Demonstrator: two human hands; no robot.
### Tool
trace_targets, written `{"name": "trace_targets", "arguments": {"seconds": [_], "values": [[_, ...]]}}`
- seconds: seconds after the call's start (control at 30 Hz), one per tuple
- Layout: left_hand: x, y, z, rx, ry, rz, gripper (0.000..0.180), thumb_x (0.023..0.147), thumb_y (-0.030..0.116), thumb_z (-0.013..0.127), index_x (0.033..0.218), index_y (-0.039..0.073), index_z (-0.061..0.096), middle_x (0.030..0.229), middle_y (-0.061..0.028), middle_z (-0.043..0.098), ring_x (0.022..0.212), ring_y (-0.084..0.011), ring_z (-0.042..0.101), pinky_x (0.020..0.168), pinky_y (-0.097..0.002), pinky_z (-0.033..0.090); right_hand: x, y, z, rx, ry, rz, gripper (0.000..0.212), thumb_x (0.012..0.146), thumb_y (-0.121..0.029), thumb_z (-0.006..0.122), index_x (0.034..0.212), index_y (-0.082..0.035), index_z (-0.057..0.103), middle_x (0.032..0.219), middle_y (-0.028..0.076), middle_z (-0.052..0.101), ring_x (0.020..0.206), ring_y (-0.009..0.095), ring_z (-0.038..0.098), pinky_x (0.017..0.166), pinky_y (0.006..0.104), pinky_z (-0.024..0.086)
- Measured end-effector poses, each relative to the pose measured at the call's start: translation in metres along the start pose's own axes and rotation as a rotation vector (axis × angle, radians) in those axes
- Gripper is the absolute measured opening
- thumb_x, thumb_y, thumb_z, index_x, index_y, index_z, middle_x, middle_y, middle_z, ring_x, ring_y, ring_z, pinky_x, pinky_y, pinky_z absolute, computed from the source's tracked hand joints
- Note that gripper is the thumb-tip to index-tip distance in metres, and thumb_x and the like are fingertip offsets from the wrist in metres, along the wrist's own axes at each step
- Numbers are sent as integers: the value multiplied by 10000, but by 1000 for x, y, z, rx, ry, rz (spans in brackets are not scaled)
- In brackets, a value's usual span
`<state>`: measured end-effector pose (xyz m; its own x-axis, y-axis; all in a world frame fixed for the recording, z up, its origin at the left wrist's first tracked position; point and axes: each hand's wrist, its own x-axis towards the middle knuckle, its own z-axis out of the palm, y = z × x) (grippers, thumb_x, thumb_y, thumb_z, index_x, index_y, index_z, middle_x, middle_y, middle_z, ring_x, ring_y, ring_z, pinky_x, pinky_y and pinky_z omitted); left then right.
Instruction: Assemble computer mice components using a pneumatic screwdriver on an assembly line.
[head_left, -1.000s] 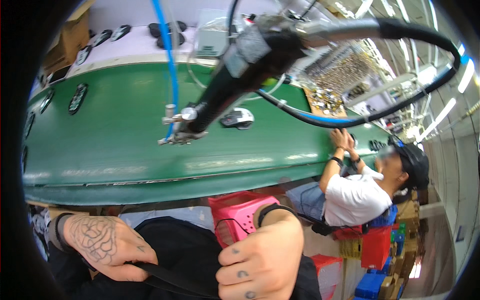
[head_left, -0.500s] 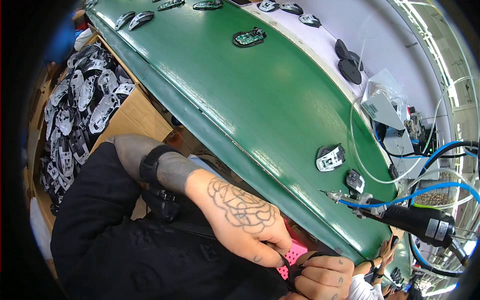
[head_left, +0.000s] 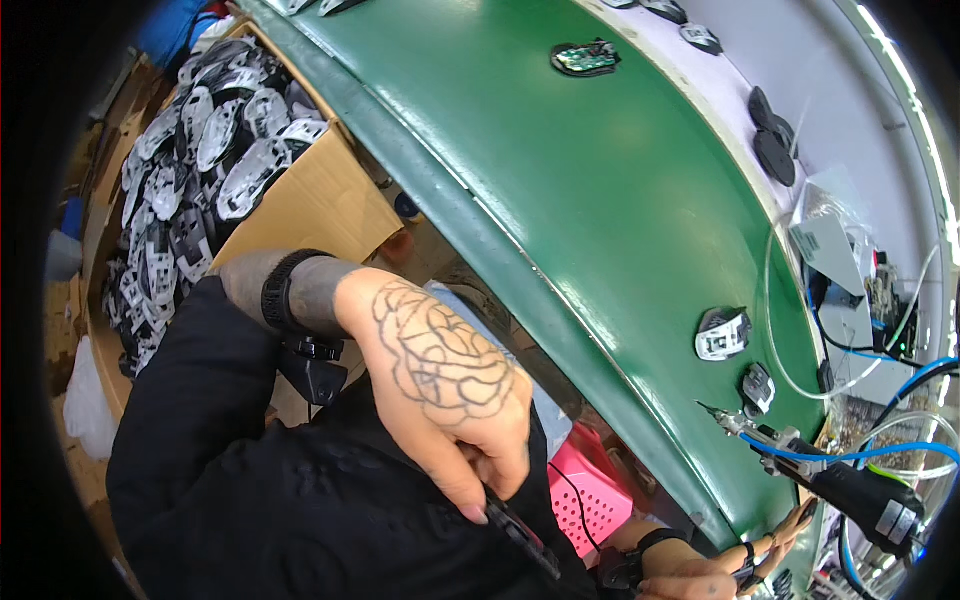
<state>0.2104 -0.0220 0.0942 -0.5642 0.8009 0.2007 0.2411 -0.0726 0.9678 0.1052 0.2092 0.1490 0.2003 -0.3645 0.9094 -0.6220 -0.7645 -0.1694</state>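
My tattooed left hand point(head_left: 450, 370) is bent down over my dark clothing, thumb and fingers closed on a narrow black flat thing point(head_left: 522, 538). Its kind is not plain, as much of it blends into the black cloth. My right hand point(head_left: 688, 582) is at the lower edge, partly cut off, with its fingers mostly out of sight. Black bands circle both wrists. Beyond my hands, a mouse shell point(head_left: 722, 334) in white and black lies on the green work surface point(head_left: 560, 190), with a smaller dark mouse part point(head_left: 758, 388) beside it.
A cardboard box point(head_left: 310, 205) heaped with mouse shells point(head_left: 220, 135) stands at the left. A pink perforated stool point(head_left: 590, 495) is below the table edge. An electric screwdriver point(head_left: 850, 495) with a blue hose hangs at the right, near another person's hands point(head_left: 775, 545). A circuit-board assembly point(head_left: 585, 58) lies farther off.
My hands were close together at the dark strap-like thing and are now apart. My left hand has shifted left; my right hand has dropped toward the lower edge. The view has turned.
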Motion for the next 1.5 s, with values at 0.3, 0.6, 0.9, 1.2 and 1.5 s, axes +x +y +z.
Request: {"name": "trace_targets", "arguments": {"seconds": [0.3,0.6,0.9,1.2,1.5], "values": [[-1,6,22,-86,147,-117,169,855,167,609,849,6,555,717,-121,576,722,-293,590,629,-345,455,3,15,28,96,-375,66,204,649,-135,601,852,-137,591,598,24,506,475,126,445,477,240,352],[-68,-6,46,-110,265,-190,203,792,175,647,882,24,546,695,-93,569,687,-246,585,606,-343,448,3,5,16,190,-524,287,110,749,-104,620,859,-103,619,720,93,627,570,169,594,535,258,481],[-121,3,136,-336,-122,-768,258,711,258,664,728,5,612,685,-135,625,703,-299,625,641,-382,469,-10,22,35,281,-378,264,94,805,-111,508,752,-52,557,634,-10,482,491,103,464,466,223,365],[-151,11,147,-278,279,-552,156,859,137,520,875,17,618,723,-86,666,729,-259,641,674,-345,467,17,34,39,394,-363,305,159,721,-124,597,677,26,624,587,91,585,503,184,571,516,260,463],[-165,28,134,14,654,-670,181,832,129,532,884,40,681,783,-38,680,789,-176,633,739,-304,466,24,42,27,543,-559,378,86,694,-70,616,687,15,614,637,78,591,580,184,589,543,272,483]]}}
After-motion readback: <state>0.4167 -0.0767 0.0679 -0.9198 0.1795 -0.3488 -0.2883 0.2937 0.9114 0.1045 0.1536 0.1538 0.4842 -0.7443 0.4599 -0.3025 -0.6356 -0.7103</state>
